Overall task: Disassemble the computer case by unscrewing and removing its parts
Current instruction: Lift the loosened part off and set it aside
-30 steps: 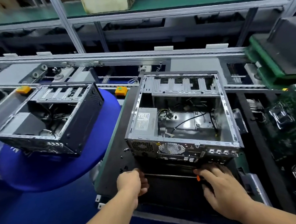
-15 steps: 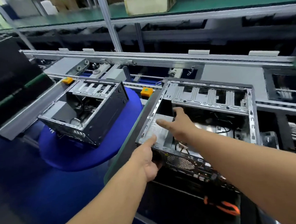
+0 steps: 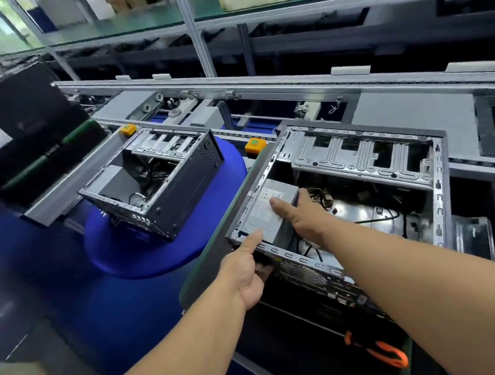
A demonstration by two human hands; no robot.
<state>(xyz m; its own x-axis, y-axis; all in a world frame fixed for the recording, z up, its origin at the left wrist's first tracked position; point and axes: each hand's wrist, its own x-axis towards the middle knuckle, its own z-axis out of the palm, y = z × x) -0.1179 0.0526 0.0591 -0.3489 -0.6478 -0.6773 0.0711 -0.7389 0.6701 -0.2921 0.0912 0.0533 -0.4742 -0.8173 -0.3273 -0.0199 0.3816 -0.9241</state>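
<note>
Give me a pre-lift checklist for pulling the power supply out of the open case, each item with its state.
1. Right hand grips the power supply: ok.
2. Left hand steadies the case at its near corner: ok.
3. Mounting screws out: cannot tell.
4. Cables beside the supply unplugged: cannot tell.
5. Opening above the supply unobstructed: ok.
6. Orange-handled tool lies apart from the hands: ok.

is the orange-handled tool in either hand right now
No, the orange-handled tool lies by itself near the open metal computer case, away from both hands.
</note>
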